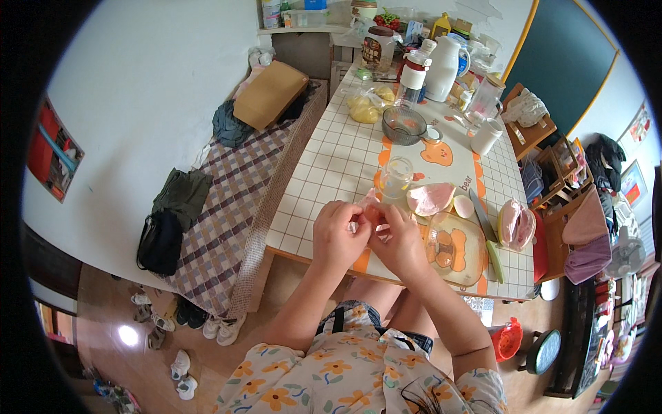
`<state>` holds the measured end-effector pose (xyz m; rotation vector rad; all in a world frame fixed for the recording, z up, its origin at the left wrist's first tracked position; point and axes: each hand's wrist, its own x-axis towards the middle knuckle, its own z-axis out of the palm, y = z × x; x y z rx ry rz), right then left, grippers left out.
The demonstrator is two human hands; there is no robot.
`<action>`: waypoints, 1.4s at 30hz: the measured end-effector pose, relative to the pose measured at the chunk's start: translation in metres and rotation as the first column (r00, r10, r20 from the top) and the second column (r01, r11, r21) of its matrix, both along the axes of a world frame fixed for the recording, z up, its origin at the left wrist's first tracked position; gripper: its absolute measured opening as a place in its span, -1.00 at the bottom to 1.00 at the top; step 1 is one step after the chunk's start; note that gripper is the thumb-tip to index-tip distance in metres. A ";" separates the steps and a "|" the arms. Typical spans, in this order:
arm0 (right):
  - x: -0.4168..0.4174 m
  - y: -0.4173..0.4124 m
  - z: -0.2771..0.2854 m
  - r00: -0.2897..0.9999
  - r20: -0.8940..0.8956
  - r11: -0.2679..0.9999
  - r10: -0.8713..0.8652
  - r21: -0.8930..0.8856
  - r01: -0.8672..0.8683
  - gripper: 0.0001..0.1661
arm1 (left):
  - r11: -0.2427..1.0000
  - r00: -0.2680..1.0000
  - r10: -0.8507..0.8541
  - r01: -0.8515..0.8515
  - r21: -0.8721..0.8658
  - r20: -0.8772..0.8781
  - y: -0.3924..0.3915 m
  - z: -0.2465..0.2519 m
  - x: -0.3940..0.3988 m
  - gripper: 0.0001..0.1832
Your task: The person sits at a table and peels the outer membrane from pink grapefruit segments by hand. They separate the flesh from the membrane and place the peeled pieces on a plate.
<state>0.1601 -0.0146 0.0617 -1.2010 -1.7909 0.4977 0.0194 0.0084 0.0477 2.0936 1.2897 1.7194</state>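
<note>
My left hand (337, 233) and my right hand (397, 235) meet over the table's near edge, fingertips pinching a pinkish-orange pomelo segment (371, 211) between them. Pale membrane hangs about it, and the fingers partly hide it. Just beyond my hands stands a clear glass cup (397, 178) with coloured dots. To its right lie a piece of thick pomelo rind (431, 199), pink inside, and a small round rind cap (464, 206). A clear dish (455, 251) near my right forearm holds several peeled orange pieces. Beside it lies a knife (489, 233) with a green handle, and an opened pomelo (516, 226).
Farther back on the table (310, 207) are a dark glass bowl (403, 126), bagged yellow food (366, 107), a bottle (412, 77), a white jug (444, 67) and a white cup (486, 136). A bed (235, 181) flanks the left; a stool (542, 352) stands right.
</note>
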 end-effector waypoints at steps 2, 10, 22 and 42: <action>0.001 0.000 -0.002 0.999 0.051 1.000 -0.006 0.028 0.005 -0.42 | 1.000 0.999 -0.008 0.007 -0.010 -0.032 0.000 0.002 -0.002 -0.80; 0.002 -0.003 0.002 0.999 0.032 0.999 -0.007 0.043 0.006 -0.42 | 0.997 0.997 -0.065 0.066 -0.044 0.036 -0.003 0.006 0.000 -0.78; 0.004 -0.007 0.005 0.999 0.025 0.999 0.027 0.033 -0.028 -0.48 | 0.985 0.987 -0.142 0.148 -0.084 0.073 0.001 0.002 -0.005 -0.84; 0.003 -0.010 -0.002 0.984 -0.164 0.994 0.069 -0.074 -0.082 -0.71 | 0.782 0.785 -0.301 0.528 -0.331 0.541 -0.004 -0.008 -0.007 -0.95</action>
